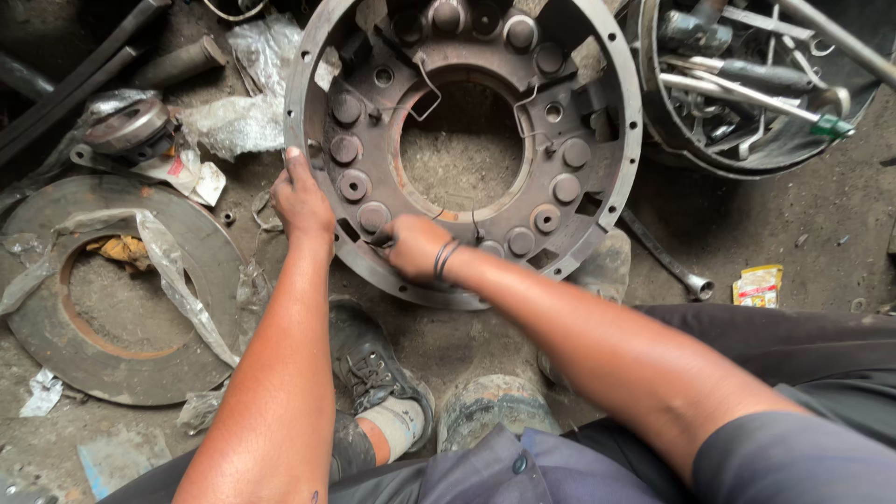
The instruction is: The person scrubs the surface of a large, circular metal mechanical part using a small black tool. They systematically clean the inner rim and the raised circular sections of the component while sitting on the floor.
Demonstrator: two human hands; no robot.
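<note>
A large round grey metal clutch cover (611, 140) lies on the dirty floor in front of me, with a big centre hole and several round bosses around it. My left hand (301, 198) rests on its left outer rim, fingers gripping the edge. Reaching inside the cover at its near edge, my right hand (413, 245) has its fingers curled around a small part that I cannot make out. Dark bands circle my right wrist.
A flat rusty metal ring (56, 327) with torn plastic wrap lies at the left. A round tub (765, 159) full of wrenches and tools stands at top right. A wrench (667, 261) lies on the floor at right. My shoes (373, 364) are below the cover.
</note>
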